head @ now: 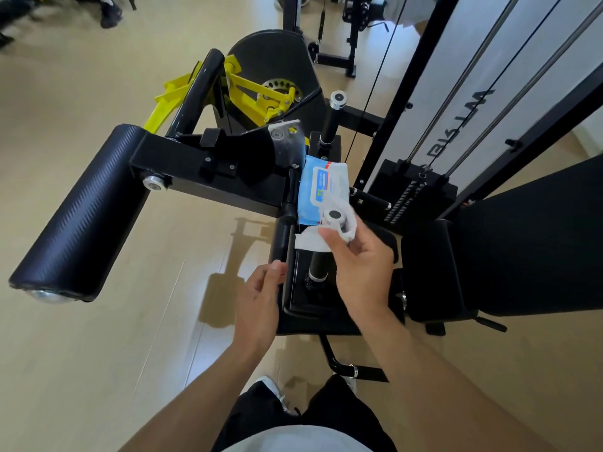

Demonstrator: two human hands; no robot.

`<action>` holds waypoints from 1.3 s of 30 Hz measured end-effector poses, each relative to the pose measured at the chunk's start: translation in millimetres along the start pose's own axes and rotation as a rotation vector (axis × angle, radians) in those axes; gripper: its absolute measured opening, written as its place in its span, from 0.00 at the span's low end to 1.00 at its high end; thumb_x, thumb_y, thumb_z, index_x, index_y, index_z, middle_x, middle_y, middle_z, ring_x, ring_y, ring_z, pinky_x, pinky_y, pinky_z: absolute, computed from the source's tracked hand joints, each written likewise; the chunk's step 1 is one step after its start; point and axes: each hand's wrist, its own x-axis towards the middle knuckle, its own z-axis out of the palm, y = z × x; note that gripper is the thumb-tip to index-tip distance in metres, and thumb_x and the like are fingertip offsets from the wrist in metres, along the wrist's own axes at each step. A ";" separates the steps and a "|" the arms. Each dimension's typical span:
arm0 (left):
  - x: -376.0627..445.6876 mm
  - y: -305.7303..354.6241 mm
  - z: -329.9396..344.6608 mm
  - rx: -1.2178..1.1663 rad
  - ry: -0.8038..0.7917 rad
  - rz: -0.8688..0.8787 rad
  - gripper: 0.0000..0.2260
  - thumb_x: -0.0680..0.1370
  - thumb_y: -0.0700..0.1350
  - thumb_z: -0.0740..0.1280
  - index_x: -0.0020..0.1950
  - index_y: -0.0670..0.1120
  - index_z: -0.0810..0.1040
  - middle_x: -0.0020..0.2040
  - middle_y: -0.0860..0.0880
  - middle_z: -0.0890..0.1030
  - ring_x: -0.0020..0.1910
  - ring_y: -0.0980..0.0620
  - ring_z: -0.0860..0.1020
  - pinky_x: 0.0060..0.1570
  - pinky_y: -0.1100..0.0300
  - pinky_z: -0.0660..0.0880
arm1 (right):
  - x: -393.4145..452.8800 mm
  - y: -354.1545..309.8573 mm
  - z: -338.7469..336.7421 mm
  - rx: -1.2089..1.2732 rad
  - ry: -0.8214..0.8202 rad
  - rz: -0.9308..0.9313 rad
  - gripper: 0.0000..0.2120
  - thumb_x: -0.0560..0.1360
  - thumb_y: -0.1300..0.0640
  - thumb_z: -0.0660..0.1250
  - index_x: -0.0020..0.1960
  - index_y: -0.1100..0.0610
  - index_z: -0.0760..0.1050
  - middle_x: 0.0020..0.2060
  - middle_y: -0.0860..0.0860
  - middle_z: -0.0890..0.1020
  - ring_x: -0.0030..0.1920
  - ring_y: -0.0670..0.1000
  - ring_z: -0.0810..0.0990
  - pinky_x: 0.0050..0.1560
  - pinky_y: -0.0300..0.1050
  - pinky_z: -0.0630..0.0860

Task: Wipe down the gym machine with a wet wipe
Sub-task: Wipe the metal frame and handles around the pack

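The black gym machine (228, 177) fills the middle of the head view, with a yellow linkage at its back. A blue and white wet wipe pack (321, 184) lies on the frame. My right hand (362, 265) grips a white wet wipe (313, 241), wrapped around the silver-capped top of an upright black handle post (334, 216). Just left of that post, my left hand (261, 295) hovers with fingers apart and holds nothing, its fingertips near the frame's edge.
A long black padded roller (78, 216) sticks out to the left. The black seat pad (522, 243) and the weight stack with cables (421, 194) stand at the right. A second upright post (336, 106) rises behind. Wooden floor lies at the left; someone's shoes (111, 13) show at top left.
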 end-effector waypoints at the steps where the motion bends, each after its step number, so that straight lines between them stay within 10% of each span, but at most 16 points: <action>1: -0.4 -0.4 1.2 -0.009 0.008 0.003 0.17 0.83 0.57 0.60 0.55 0.50 0.85 0.50 0.56 0.86 0.55 0.57 0.83 0.65 0.49 0.76 | -9.2 10.2 -0.5 -0.043 0.013 0.001 0.18 0.76 0.56 0.73 0.65 0.57 0.81 0.55 0.47 0.86 0.55 0.41 0.84 0.50 0.34 0.80; 7: -3.9 4.2 5.4 -0.002 0.039 -0.004 0.14 0.85 0.52 0.59 0.49 0.51 0.83 0.44 0.66 0.83 0.51 0.58 0.83 0.62 0.53 0.76 | -37.8 54.0 -1.3 -0.275 -0.076 0.127 0.18 0.78 0.51 0.71 0.65 0.58 0.81 0.40 0.48 0.85 0.40 0.37 0.83 0.37 0.26 0.74; 14: 0.5 1.8 5.4 -0.015 0.067 -0.007 0.16 0.84 0.55 0.59 0.52 0.51 0.84 0.48 0.60 0.86 0.51 0.62 0.83 0.60 0.60 0.75 | -6.5 -5.6 0.0 -0.098 0.039 -0.092 0.26 0.76 0.44 0.67 0.68 0.58 0.79 0.55 0.49 0.86 0.53 0.39 0.84 0.45 0.30 0.79; 22: -7.1 -0.9 9.1 0.003 0.112 0.013 0.14 0.85 0.53 0.59 0.49 0.52 0.83 0.46 0.63 0.84 0.50 0.61 0.82 0.58 0.58 0.76 | -18.8 45.0 -9.6 -0.469 -0.184 0.124 0.18 0.75 0.48 0.75 0.58 0.59 0.81 0.44 0.49 0.85 0.42 0.40 0.83 0.37 0.24 0.73; 28: -14.6 -4.1 15.9 -0.024 0.204 0.030 0.15 0.85 0.50 0.59 0.48 0.50 0.84 0.46 0.55 0.86 0.48 0.60 0.83 0.48 0.73 0.73 | 21.8 3.3 2.5 -0.220 -0.077 0.032 0.25 0.71 0.47 0.78 0.65 0.54 0.80 0.61 0.47 0.84 0.58 0.44 0.84 0.51 0.44 0.84; 32: -28.1 2.8 30.7 -0.064 0.330 0.060 0.20 0.86 0.47 0.58 0.41 0.41 0.83 0.36 0.49 0.83 0.37 0.61 0.80 0.41 0.74 0.72 | 4.0 26.5 -11.8 -0.250 -0.225 0.161 0.25 0.70 0.37 0.76 0.60 0.50 0.81 0.50 0.44 0.87 0.52 0.44 0.85 0.53 0.52 0.84; 39: -67.6 -16.7 97.0 -0.011 0.317 -0.002 0.20 0.84 0.42 0.61 0.33 0.40 0.79 0.30 0.47 0.79 0.30 0.60 0.75 0.35 0.73 0.70 | 14.3 38.6 -81.7 -0.212 -0.397 0.190 0.07 0.79 0.60 0.72 0.53 0.53 0.87 0.42 0.43 0.87 0.44 0.41 0.85 0.41 0.33 0.78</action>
